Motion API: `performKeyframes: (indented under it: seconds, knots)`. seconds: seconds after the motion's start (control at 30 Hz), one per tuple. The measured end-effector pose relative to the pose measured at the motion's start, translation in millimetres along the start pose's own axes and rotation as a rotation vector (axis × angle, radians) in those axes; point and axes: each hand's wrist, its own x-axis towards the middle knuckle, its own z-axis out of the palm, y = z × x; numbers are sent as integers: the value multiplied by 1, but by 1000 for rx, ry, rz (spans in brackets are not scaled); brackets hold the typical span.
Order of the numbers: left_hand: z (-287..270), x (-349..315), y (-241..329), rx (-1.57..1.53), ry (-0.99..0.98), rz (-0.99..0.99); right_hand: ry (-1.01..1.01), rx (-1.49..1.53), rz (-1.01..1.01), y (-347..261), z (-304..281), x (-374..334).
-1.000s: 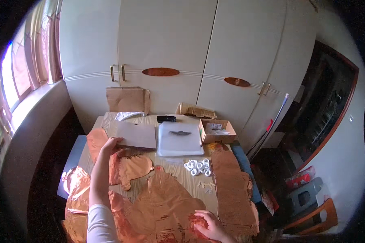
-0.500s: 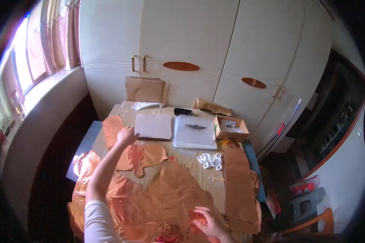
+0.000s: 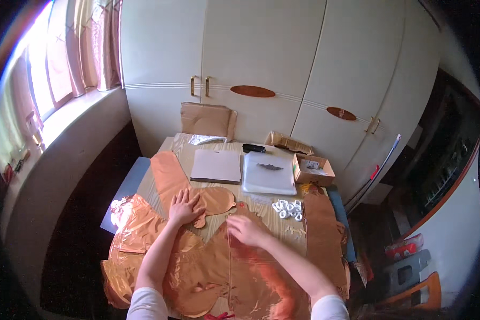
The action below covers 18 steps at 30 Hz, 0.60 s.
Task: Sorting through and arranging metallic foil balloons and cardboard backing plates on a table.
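At the left of the table (image 3: 269, 217), crumpled copper-coloured foil (image 3: 138, 224) lies in loose folds. The left hand (image 3: 183, 208) rests palm down on a curved foil piece (image 3: 216, 199), fingers slightly apart. Behind that piece: a flat grey board (image 3: 216, 165). The right hand (image 3: 244, 229), fingers bent, is at the far end of a large foil sheet (image 3: 250, 261); I cannot tell whether it pinches. Further right: clustered white rings (image 3: 288, 209), then a long foil panel (image 3: 325, 240).
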Motion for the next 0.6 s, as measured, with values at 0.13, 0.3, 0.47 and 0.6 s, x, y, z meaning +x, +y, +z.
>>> performKeyframes:
  seconds: [0.13,0.3,0.47,0.6]
  knots:
    - [-3,1,3,-26,12,9,-169,-421,279,18,11,68]
    - [10,2,-10,-79,29,-6,-291,-546,376,13,53,96]
    - [8,0,-16,-113,27,40,-335,-319,376,-2,62,113]
    - [-2,-3,-18,-171,19,57,-175,-26,235,-2,55,118]
